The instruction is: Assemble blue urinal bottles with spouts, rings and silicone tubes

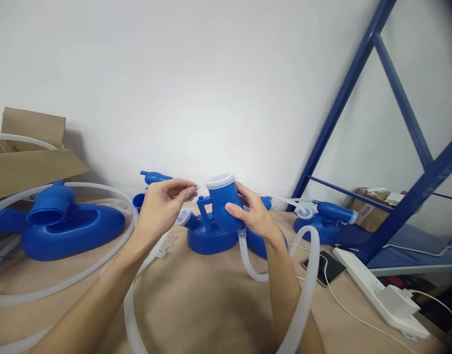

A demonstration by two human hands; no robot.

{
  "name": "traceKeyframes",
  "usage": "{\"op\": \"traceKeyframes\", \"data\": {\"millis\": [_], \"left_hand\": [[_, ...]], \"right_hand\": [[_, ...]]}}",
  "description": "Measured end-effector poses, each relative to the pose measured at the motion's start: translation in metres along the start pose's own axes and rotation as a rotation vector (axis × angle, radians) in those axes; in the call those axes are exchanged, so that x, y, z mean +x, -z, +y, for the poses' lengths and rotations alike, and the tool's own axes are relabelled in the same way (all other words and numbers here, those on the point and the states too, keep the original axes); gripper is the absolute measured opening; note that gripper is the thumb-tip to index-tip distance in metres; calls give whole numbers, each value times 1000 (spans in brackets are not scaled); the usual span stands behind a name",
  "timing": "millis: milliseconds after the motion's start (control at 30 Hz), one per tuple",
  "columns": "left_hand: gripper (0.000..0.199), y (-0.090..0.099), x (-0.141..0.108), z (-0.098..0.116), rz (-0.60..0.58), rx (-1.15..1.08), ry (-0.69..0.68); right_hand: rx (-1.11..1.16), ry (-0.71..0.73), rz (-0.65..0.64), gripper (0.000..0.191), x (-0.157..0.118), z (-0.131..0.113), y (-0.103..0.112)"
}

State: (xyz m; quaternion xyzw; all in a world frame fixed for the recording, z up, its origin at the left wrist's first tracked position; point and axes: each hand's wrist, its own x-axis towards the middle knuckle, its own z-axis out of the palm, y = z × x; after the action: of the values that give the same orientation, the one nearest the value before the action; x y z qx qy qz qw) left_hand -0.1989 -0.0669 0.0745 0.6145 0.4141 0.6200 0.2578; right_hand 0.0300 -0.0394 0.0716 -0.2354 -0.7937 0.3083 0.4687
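My right hand (256, 212) is wrapped round a blue urinal funnel (223, 206) with a white ring at its mouth, which faces upward. A translucent hose (249, 263) is joined to the funnel's lower end. To the left of the ring, my left hand (164, 204) pinches thumb and fingers together; a small pale bit shows at the fingertips, too small to name. Behind and below the funnel stands a blue urinal bottle (207, 243) with a handle and a capped spout (187, 218). Another blue bottle (256, 243) is partly hidden behind my right arm.
At left lie a large blue bottle (78, 231), looped hose (74, 280) and an open cardboard box (34, 169). At right are another blue bottle (317, 228), a phone (331, 268), a white power strip (362, 275) with cables, and a blue metal frame (332, 108) against the wall.
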Motion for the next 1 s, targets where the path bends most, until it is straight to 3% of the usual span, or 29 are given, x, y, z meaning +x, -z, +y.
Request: {"op": "traceKeyframes", "data": {"millis": [133,267,400,567,633,733,867,1000], "left_hand": [[26,-4,-4,0,-45,-161,24],[28,2,-1,-9,-246,-393,11],[36,5,5,-18,-437,-513,-136],[24,6,6,-16,-606,-465,-205],[19,6,4,-12,-614,-393,-187],[27,5,0,-5,-592,-306,-137],[37,-1,-4,0,-461,-276,-133],[24,-6,-7,3,-383,-206,-185]], "right_hand": [[91,-13,65,60,1,3,3],[247,-73,120,56,-3,2,9],[423,-193,52,55,-7,4,4],[555,-263,-15,61,-2,13,-9],[567,-291,-44,59,0,16,-10],[532,-350,-102,58,-1,18,-10],[482,-358,-122,65,-4,22,-10],[484,-315,-169,69,-5,25,-8]]}}
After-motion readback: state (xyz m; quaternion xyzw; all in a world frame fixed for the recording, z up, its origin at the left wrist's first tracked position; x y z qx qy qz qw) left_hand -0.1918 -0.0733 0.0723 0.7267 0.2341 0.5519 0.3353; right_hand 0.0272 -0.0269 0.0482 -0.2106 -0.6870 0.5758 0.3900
